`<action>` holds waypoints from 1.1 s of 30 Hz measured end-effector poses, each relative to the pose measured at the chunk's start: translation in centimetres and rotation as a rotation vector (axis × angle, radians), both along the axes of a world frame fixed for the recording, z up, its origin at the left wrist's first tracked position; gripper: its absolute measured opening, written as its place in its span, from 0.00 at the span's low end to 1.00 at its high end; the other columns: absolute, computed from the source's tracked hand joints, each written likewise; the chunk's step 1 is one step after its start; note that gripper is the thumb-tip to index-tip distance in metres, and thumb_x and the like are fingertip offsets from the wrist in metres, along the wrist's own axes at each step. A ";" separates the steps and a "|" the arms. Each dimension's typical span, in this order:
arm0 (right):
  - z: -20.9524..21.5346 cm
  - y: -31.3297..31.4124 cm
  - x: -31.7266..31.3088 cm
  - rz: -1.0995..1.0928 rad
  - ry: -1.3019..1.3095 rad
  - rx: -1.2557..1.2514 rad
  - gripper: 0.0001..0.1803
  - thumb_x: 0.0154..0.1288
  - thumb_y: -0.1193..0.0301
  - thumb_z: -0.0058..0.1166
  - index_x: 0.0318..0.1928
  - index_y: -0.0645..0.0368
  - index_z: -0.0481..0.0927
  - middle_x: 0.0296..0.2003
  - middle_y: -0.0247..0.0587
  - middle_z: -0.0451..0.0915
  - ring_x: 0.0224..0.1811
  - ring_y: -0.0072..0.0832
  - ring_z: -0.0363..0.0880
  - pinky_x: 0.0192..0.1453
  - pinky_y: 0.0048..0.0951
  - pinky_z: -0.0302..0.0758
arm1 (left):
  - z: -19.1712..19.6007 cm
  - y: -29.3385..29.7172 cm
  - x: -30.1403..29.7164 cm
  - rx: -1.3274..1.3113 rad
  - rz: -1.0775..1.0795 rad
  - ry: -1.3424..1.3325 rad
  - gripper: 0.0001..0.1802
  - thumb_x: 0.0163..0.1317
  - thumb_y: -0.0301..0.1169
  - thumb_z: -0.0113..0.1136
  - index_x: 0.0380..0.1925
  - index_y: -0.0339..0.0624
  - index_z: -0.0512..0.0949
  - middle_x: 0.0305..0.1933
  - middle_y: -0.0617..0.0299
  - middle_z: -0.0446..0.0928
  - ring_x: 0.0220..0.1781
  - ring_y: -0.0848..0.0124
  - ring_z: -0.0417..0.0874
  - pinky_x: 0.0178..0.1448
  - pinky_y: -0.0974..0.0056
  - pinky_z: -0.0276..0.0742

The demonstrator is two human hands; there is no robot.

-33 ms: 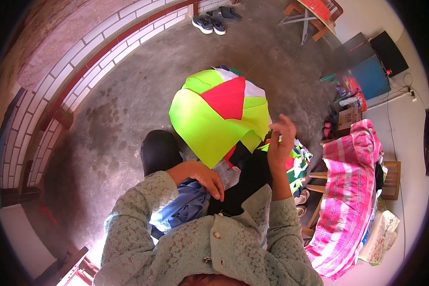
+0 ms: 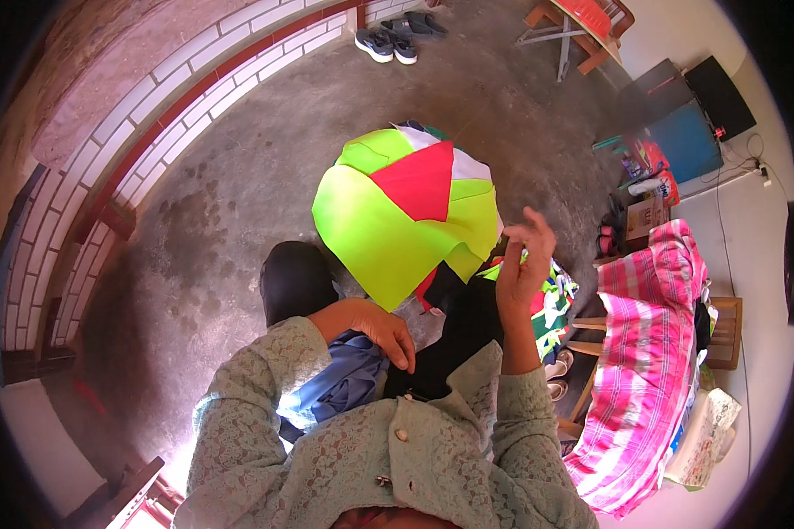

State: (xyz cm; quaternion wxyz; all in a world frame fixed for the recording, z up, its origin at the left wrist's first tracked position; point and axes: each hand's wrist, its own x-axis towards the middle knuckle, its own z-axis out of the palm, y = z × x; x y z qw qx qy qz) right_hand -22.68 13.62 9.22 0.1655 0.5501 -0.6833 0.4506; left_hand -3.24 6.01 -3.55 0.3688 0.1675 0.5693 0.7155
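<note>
A rounded heap of fabric pieces lies in front of my knees. A large yellow-green piece [image 2: 375,231] drapes over it, with a red piece [image 2: 422,181] and a white piece [image 2: 469,167] on top. My left hand [image 2: 381,331] rests over my lap beside a blue cloth [image 2: 340,383], its fingers loosely extended and holding nothing visible. Raised at the right of the heap, my right hand [image 2: 525,264] is apart from the fabric, with its fingers bent and spread. More multicoloured scraps [image 2: 554,295] lie to the right of that hand, partly hidden by it.
A pink checked cloth [image 2: 640,370] covers a wooden seat at the right. Dark shoes [image 2: 386,44] stand on the concrete floor [image 2: 212,264] at the far side. A cardboard box [image 2: 647,219] and packages sit along the right wall; a white-tiled low wall [image 2: 163,97] curves along the left.
My right hand has shifted slightly to the right and upward, its fingers tilting a little. My left hand and the fabric heap stay where they were.
</note>
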 end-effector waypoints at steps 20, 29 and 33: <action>-5.3 0.5 0.8 0.074 -1.628 0.040 0.18 0.67 0.66 0.49 0.56 0.52 0.69 0.41 0.31 0.76 0.39 0.19 0.74 0.41 0.23 0.72 | 5.8 -5.8 2.9 0.825 1.111 0.267 0.21 0.58 0.30 0.61 0.52 0.37 0.72 0.60 0.46 0.69 0.63 0.54 0.69 0.63 0.53 0.66; -5.6 -3.7 -0.9 0.029 -0.751 -0.054 0.24 0.56 0.82 0.53 0.54 0.55 0.74 0.50 0.39 0.72 0.38 0.24 0.75 0.39 0.21 0.73 | 4.6 -4.1 -1.2 -1.317 1.332 0.761 0.29 0.53 0.36 0.59 0.58 0.50 0.70 0.68 0.55 0.59 0.72 0.55 0.53 0.71 0.49 0.48; -4.0 -3.3 -2.1 0.000 -0.400 0.106 0.25 0.56 0.79 0.53 0.56 0.57 0.73 0.54 0.47 0.68 0.46 0.32 0.75 0.48 0.27 0.72 | 4.4 -3.8 -1.2 -1.476 1.215 0.753 0.26 0.57 0.39 0.54 0.58 0.56 0.70 0.68 0.55 0.58 0.72 0.55 0.53 0.71 0.46 0.46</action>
